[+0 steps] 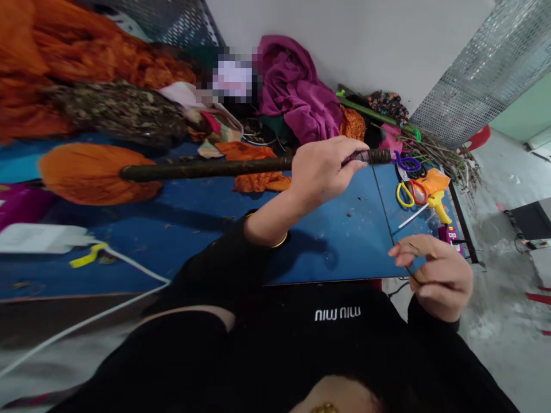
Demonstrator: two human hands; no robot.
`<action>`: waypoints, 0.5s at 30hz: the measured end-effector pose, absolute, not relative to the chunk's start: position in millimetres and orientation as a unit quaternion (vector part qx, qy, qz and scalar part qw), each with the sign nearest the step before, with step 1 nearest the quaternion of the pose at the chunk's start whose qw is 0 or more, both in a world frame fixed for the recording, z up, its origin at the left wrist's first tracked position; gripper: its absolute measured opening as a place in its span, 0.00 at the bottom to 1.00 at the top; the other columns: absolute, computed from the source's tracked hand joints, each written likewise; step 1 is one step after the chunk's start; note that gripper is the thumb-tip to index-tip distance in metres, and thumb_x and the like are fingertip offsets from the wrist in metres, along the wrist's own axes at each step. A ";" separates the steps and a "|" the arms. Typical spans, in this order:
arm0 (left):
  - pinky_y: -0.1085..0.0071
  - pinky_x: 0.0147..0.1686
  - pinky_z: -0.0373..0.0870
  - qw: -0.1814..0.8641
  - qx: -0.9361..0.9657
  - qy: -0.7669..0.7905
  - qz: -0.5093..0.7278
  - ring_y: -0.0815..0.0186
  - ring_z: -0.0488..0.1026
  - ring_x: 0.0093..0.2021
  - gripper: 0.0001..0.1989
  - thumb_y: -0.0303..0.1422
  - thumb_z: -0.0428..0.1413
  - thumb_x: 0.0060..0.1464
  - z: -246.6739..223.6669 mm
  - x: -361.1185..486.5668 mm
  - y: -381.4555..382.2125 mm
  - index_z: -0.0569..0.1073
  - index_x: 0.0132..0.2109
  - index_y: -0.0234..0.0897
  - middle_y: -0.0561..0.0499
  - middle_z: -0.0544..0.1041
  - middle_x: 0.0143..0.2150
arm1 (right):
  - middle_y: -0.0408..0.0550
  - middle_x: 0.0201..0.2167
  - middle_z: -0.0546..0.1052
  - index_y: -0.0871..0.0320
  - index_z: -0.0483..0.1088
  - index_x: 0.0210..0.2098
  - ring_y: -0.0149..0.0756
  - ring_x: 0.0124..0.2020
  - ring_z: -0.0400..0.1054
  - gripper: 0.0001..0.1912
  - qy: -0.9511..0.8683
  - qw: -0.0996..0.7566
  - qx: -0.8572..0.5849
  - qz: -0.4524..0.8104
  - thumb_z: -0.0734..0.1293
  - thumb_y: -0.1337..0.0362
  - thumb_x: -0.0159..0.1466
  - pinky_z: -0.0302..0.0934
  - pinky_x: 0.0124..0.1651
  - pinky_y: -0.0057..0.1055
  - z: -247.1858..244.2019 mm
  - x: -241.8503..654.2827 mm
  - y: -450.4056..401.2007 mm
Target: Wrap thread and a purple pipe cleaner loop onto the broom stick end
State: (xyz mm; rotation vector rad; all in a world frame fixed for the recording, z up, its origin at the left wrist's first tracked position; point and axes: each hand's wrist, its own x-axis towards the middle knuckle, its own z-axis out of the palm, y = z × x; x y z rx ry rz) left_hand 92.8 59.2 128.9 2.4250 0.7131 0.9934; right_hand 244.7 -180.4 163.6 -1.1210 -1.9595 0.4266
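Observation:
A long dark stick [224, 167] lies level across the view, with a rounded orange cloth-covered head [86, 172] at its left end. My left hand [322, 169] is closed round the stick near its right end. Dark wrapping [381, 156] covers that end, where a blue-purple loop [407, 162] sticks out. From the wrapping a thin dark cord [383, 201] runs taut down to my right hand [439, 272], whose fingers pinch it. The cord's far end is hidden by the fingers.
Scissors [411, 194] and a yellow glue gun [439, 207] lie on the blue table [318, 252] at right. Behind are purple cloth [297, 92], orange cloth [103, 51] and thin twigs [447, 155]. A white charger [43, 238] with a cable [133, 264] is at left.

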 end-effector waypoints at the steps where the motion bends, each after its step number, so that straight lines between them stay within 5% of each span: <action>1: 0.64 0.43 0.73 0.206 0.871 0.257 0.365 0.57 0.82 0.48 0.17 0.37 0.56 0.66 130.3 92.4 59.6 0.83 0.57 0.45 0.48 0.87 0.51 | 0.54 0.41 0.85 0.54 0.76 0.29 0.45 0.46 0.84 0.18 -0.771 0.404 -0.446 0.211 0.66 0.54 0.72 0.81 0.47 0.43 155.3 254.4 -173.9; 4: 0.64 0.41 0.72 0.187 0.872 0.251 0.376 0.57 0.82 0.46 0.16 0.37 0.55 0.67 131.4 91.4 58.7 0.82 0.57 0.45 0.48 0.87 0.49 | 0.57 0.44 0.85 0.55 0.79 0.31 0.47 0.47 0.83 0.23 -0.706 0.374 -0.537 0.271 0.69 0.42 0.68 0.78 0.45 0.41 124.0 273.3 -152.0; 7: 0.66 0.40 0.71 0.173 0.875 0.244 0.381 0.59 0.82 0.45 0.16 0.37 0.55 0.67 131.1 90.6 57.0 0.82 0.57 0.45 0.49 0.86 0.47 | 0.49 0.29 0.80 0.55 0.69 0.23 0.37 0.31 0.76 0.29 -0.448 0.578 -0.678 0.071 0.64 0.41 0.71 0.69 0.32 0.32 92.4 273.1 -129.4; 10: 0.66 0.40 0.71 0.172 0.876 0.244 0.378 0.59 0.81 0.45 0.17 0.37 0.54 0.68 132.2 88.9 55.4 0.82 0.57 0.46 0.49 0.85 0.46 | 0.43 0.27 0.73 0.54 0.65 0.25 0.32 0.29 0.70 0.23 -0.254 0.687 -0.672 -0.108 0.66 0.47 0.70 0.65 0.33 0.30 73.5 264.8 -108.5; 13: 0.66 0.40 0.71 0.172 0.876 0.247 0.377 0.59 0.81 0.45 0.17 0.37 0.53 0.68 134.1 86.8 54.3 0.82 0.58 0.46 0.49 0.85 0.46 | 0.44 0.31 0.74 0.54 0.68 0.29 0.35 0.37 0.72 0.18 -0.299 0.655 -0.680 -0.141 0.67 0.49 0.68 0.69 0.48 0.36 72.4 262.7 -94.5; 15: 0.66 0.40 0.71 0.169 0.876 0.245 0.379 0.58 0.82 0.45 0.17 0.37 0.54 0.68 135.0 85.6 54.0 0.82 0.58 0.45 0.49 0.85 0.46 | 0.47 0.32 0.75 0.54 0.69 0.29 0.38 0.39 0.72 0.20 -0.383 0.550 -0.731 -0.130 0.65 0.47 0.70 0.68 0.53 0.41 79.0 266.6 -90.8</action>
